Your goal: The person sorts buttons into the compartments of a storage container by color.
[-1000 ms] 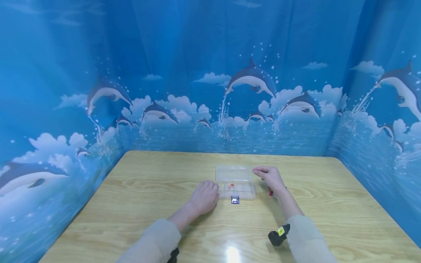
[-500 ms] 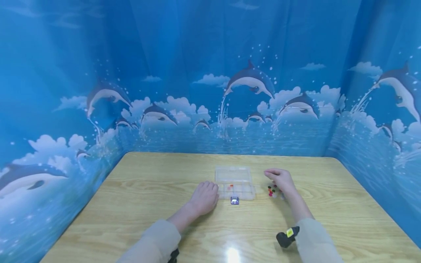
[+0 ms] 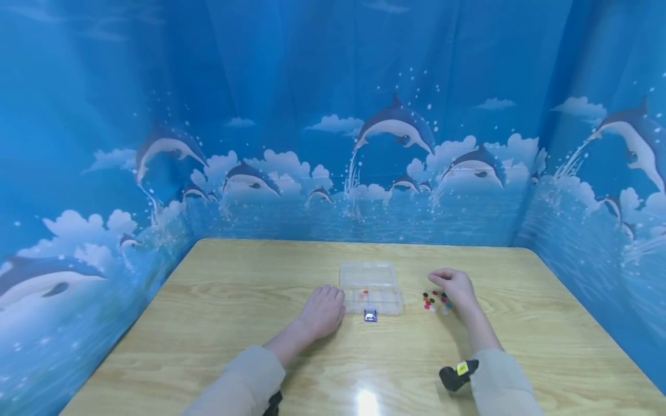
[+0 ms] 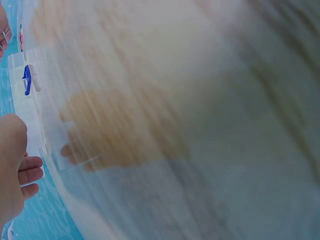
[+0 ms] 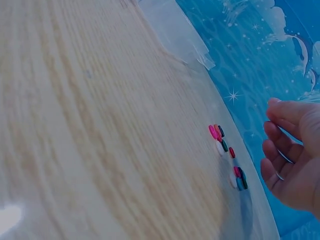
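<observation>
A clear plastic compartment box (image 3: 385, 307) lies on the table with its lid (image 3: 368, 274) raised at the back. A few small orange and pinkish pieces (image 3: 366, 292) sit inside, and a blue clasp (image 4: 27, 80) sticks out at its front. At the box's left end rests my left hand (image 3: 322, 312), fingers loosely bent against the edge. Right of the box lies a loose cluster of small, coloured, button-like discs (image 5: 222, 140): pink, red, white, black, green and blue. Just above and behind them hovers my right hand (image 3: 457, 286), thumb and forefinger tips close together, with nothing visible between them.
The light wood-grain table (image 3: 250, 277) reaches back to a blue dolphin-print curtain (image 3: 291, 115), which also hangs along both sides. A black wrist camera (image 3: 458, 375) sits by the right sleeve.
My right hand has moved right, from beside the box's raised lid to over the discs' far side, uncovering more of them. My left hand and the box have stayed put.
</observation>
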### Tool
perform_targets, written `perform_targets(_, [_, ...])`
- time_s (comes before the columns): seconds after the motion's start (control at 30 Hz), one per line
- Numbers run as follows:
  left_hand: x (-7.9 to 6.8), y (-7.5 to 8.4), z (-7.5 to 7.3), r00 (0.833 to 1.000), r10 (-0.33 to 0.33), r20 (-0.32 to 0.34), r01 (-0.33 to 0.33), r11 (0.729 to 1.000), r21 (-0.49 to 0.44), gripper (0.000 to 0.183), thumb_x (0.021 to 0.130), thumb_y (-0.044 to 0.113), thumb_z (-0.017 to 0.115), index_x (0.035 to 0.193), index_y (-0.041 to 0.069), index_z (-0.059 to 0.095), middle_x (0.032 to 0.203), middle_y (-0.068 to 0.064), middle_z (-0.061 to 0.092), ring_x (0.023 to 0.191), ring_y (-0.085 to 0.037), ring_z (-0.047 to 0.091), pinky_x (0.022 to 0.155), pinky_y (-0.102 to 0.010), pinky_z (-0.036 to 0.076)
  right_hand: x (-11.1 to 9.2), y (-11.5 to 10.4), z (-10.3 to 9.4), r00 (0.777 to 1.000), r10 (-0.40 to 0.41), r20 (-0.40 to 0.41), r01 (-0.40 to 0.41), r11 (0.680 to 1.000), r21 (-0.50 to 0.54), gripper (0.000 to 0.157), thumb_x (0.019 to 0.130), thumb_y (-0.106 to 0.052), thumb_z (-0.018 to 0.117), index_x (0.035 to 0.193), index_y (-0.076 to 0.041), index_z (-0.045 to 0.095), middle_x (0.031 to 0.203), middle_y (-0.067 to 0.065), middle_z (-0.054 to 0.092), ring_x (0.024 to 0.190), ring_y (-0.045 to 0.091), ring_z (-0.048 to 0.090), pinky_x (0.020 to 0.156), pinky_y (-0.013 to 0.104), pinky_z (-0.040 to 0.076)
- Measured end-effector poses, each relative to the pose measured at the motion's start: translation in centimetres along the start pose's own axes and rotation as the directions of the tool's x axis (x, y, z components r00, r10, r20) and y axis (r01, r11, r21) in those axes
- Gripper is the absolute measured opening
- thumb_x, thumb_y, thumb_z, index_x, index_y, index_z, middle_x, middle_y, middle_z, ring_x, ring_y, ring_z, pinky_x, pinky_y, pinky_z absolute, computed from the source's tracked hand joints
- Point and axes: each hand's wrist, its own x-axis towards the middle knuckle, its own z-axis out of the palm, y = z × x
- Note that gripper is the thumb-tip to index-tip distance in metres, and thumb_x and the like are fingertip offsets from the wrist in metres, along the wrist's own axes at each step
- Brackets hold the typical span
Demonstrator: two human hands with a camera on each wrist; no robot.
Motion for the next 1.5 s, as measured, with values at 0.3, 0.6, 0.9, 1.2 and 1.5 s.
perform_targets(0.3, [0.2,-0.1,-0.1,1.0,-0.006,0.02,0.007,1.0,-0.028,0.028,0.095,0.029,0.048,0.104,0.003,0.055,0.096,-0.008,0.057,0.089,-0.02,0.052,0.081,-0.032,0.045,-0.4,0.5,0.3,1.0,0.013,-0.003,-0.013,0.998,-0.061,0.032,0.09,-0.023,0.06,0.108,0.004,0.061,0.093,0.013,0.063,0.075,0.02,0.053,0.064,0.031,0.044])
perform_targets(0.6, [0.1,0.0,-0.1,0.999,-0.003,0.035,0.004,1.0,-0.014,0.028,0.094,0.029,0.048,0.104,0.004,0.055,0.095,-0.007,0.056,0.089,-0.02,0.052,0.08,-0.031,0.045,-1.0,1.4,0.7,0.998,0.053,0.03,-0.053,0.999,-0.002,0.029,0.09,-0.018,0.059,0.109,0.005,0.061,0.092,0.011,0.061,0.054,0.013,0.047,0.049,0.028,0.042])
perform_targets(0.9, [0.1,0.0,-0.3,0.999,-0.001,0.037,0.002,1.0,-0.025,0.028,0.095,0.029,0.048,0.105,0.004,0.055,0.096,-0.007,0.056,0.089,-0.02,0.052,0.081,-0.032,0.045,-1.1,1.9,1.1,0.997,0.072,0.04,-0.069,0.995,-0.07,0.024,0.09,-0.017,0.059,0.102,0.003,0.063,0.093,0.012,0.06,0.057,0.015,0.047,0.053,0.03,0.041])
perform_targets(1.2, [0.0,0.1,-0.2,1.0,0.004,0.021,-0.004,1.0,-0.011,0.026,0.094,0.029,0.05,0.102,0.005,0.055,0.094,-0.006,0.056,0.087,-0.019,0.052,0.078,-0.03,0.045,-1.4,2.0,1.2,0.999,-0.013,0.034,0.018,0.987,-0.158,0.022,0.085,-0.017,0.066,0.091,0.003,0.067,0.093,0.014,0.061,0.082,0.026,0.055,0.07,0.039,0.045])
perform_targets(1.5, [0.0,0.1,-0.2,1.0,0.004,0.01,-0.004,1.0,-0.008,0.025,0.094,0.029,0.05,0.1,0.005,0.055,0.092,-0.005,0.056,0.086,-0.018,0.051,0.076,-0.029,0.044,-1.2,2.1,1.6,0.997,-0.077,0.019,0.079,0.974,-0.214,0.017,0.08,-0.014,0.069,0.086,0.002,0.068,0.092,0.015,0.062,0.088,0.031,0.055,0.08,0.046,0.042])
